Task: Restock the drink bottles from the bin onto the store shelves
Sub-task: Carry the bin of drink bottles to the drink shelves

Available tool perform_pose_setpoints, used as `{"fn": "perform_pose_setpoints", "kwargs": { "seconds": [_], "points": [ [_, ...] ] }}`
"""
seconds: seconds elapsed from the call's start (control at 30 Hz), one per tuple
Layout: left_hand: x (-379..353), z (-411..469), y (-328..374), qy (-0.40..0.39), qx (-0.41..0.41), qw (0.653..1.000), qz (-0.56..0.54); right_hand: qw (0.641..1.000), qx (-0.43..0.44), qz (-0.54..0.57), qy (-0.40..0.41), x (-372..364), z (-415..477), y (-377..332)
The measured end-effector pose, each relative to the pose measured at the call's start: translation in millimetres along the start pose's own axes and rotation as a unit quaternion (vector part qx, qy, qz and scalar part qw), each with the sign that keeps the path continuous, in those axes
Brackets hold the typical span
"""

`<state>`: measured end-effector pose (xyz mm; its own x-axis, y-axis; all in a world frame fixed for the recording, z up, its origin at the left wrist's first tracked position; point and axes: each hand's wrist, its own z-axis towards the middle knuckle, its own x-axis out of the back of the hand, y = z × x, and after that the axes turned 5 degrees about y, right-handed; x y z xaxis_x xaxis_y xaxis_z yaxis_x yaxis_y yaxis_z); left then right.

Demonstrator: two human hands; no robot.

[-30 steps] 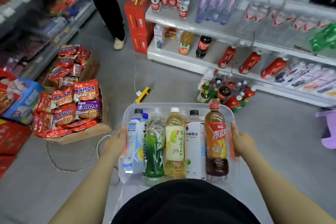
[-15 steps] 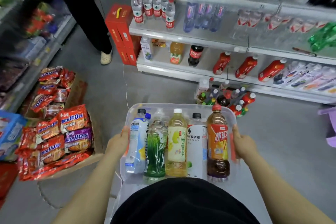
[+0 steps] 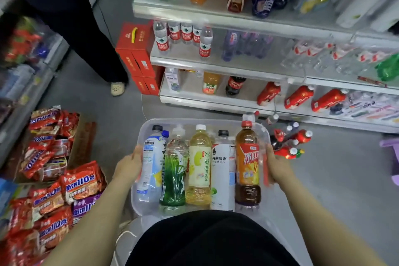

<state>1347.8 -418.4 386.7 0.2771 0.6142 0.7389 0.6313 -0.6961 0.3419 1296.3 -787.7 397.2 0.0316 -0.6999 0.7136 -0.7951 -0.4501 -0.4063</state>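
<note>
Clear plastic bin (image 3: pixel 149 127) carried at waist height before the store shelves (image 3: pixel 216 65), five drink bottles (image 3: pixel 199 166) lying side by side inside, left hand (image 3: pixel 127 168) gripping its left wall, right hand (image 3: pixel 278 166) gripping its right wall.

We hold the clear bin (image 3: pixel 203 122) with our left grip (image 3: pixel 128 167) curled on its left wall and our right grip (image 3: pixel 277 168) on its right wall. Five bottles lie side by side inside, caps toward the far rim: blue-white bottle (image 3: pixel 151 168), green bottle (image 3: pixel 174 175), yellow bottle (image 3: pixel 199 168), white bottle (image 3: pixel 222 175), orange-labelled bottle (image 3: pixel 247 164). The store shelves (image 3: pixel 216 101) stand beyond the far rim.
</note>
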Motion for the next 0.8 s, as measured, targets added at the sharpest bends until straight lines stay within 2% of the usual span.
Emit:
{"fn": "perform_pose_setpoints", "kwargs": {
  "seconds": [0.37,0.47,0.6,0.8],
  "points": [
    [5,42,84,0.028,0.028,0.997,-0.070,0.998,0.010,-0.038,-0.048,30,92,-81],
    [-1,55,101,0.018,0.063,0.995,-0.071,0.997,0.020,-0.055,-0.054,35,118,-97],
    [-8,75,109,-0.004,0.085,0.994,-0.070,0.998,-0.009,-0.029,-0.055,38,142,-113],
    [-18,117,112,-0.051,0.124,0.990,-0.031,0.991,-0.101,-0.059,-0.070,18,156,-118]
  ]
}}
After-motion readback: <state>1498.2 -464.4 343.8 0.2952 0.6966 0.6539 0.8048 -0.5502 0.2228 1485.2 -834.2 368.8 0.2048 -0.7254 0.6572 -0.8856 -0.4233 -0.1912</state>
